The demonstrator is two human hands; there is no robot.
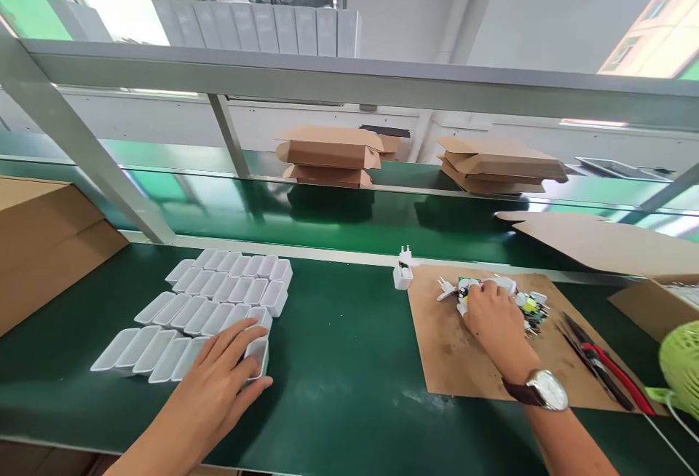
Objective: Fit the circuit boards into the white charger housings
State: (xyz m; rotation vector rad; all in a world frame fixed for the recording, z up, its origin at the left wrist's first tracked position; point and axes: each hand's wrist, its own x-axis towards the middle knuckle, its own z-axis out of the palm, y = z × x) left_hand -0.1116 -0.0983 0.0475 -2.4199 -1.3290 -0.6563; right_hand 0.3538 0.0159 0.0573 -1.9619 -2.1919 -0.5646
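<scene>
Rows of white plastic charger housings [218,294], hollow and open on top, stand on the left of the green worktop. My left hand [218,374] rests over the right end of the nearest rows, its fingers and thumb apart around the end housing [256,356]. My right hand [496,319] reaches into a pile of small circuit boards and white plug parts [529,305] on a brown cardboard sheet [448,359]. Its fingers are bent down and close together, and their tips are partly hidden among the parts. A white plug piece [446,289] lies left of those fingers.
A white charger with upright pins [403,272] stands by the sheet's far left corner. Red-handled pliers [617,367] and tweezers lie on its right. A green yarn-like ball [682,367] sits at the right edge. Cardboard boxes [330,156] rest beyond the metal frame [349,90].
</scene>
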